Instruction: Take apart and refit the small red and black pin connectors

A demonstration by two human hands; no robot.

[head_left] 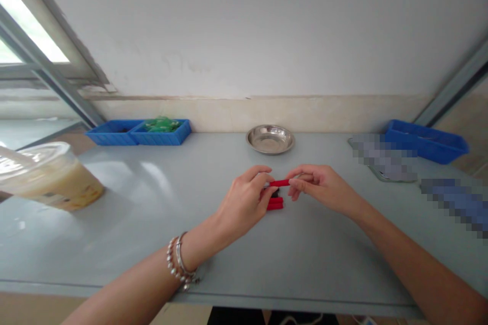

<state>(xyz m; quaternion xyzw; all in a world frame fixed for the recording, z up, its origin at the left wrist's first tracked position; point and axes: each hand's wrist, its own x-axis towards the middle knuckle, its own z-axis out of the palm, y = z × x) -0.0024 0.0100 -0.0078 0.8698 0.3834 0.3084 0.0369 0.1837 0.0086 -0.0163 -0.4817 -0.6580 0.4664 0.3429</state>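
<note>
Bare forearms (141, 277) are extended over the smooth grey worktop (305, 264). One slim red rod (280, 183) is pinched by the fingers of left hand (246, 195) and right hand (324, 185); two similar red rods (276, 206) are left unheld beneath. Whether any is finished cannot be told.

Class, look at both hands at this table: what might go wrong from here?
The red rod might slip: the left hand and right hand seem to pinch only its ends.
The other red rods, lying near the left hand, might get knocked.
The plastic drink cup, at the left of the table, might spill if bumped.
</note>
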